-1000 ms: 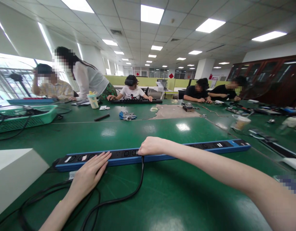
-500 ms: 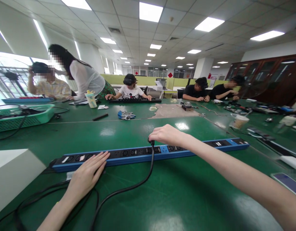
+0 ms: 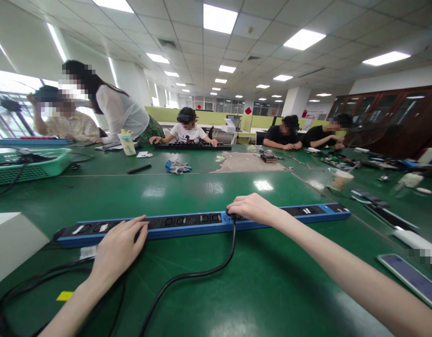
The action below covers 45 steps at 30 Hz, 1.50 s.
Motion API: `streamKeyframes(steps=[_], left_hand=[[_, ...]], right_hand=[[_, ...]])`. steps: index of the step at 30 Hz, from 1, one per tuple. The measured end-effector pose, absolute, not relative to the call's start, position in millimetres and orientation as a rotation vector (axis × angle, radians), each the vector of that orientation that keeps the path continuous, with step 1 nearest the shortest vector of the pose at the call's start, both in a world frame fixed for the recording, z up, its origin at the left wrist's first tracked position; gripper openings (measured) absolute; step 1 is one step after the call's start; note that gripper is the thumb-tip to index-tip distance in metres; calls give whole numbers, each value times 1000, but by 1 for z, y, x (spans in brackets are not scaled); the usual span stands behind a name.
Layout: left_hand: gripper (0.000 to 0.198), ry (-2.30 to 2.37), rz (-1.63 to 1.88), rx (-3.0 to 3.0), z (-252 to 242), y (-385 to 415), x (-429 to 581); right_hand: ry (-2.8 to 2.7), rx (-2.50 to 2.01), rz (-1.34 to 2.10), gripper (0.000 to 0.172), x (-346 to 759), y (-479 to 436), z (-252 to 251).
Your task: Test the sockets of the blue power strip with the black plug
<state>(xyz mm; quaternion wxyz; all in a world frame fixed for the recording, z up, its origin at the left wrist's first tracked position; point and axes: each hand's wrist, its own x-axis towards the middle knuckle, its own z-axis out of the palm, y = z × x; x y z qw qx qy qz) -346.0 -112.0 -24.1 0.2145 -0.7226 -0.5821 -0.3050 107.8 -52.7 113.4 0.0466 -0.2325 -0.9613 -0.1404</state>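
A long blue power strip (image 3: pixel 188 230) with a black socket face lies across the green table in front of me. My left hand (image 3: pixel 119 245) rests on its left part, fingers stretched out over the sockets and the front edge. Further right, my right hand (image 3: pixel 251 208) pinches a black plug (image 3: pixel 231 213) at the strip, by the blue socket. Fingers partly hide the plug, so I cannot tell how deep it sits. Its black cord (image 3: pixel 202 275) curves down toward me. More black cable (image 3: pixel 5 304) loops beside my left forearm.
A white box (image 3: pixel 12 243) stands at the left, with a green basket (image 3: pixel 33 171) of cables behind. Blue-grey gloves (image 3: pixel 177 166) and cups are further back. A phone (image 3: pixel 411 278) lies at right. Several people sit or lean around the table.
My right hand has carried the plug rightward along the strip and lower, from left of the blue socket to beside it. My left hand stays on the strip. The view has shifted slightly.
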Motion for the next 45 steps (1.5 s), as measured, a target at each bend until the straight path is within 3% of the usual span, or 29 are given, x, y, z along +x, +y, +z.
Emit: streamKeyframes(steps=[7,14,27,35,45], left_hand=[[39,-1440,-828,-2298,2,-95,-224],[35,-1442,-938,-2295,-12,-67,-152],[36,-1490,-949,-2212,-20,-68,-145],[39,-1417,-942,-2234,-24,-65,-151],[38,-1398,-964,-2221,-25,-64,-150]], right_hand=[[-3070,-579,-549,12,100,-50,109],[-3027,-551,-519,11,104,-50,102],[-3171,-531,-708,8,77,-50,102],[-3199,-592,-445,12,81,-44,124],[-3195,-507,-835,15,77,-59,93]])
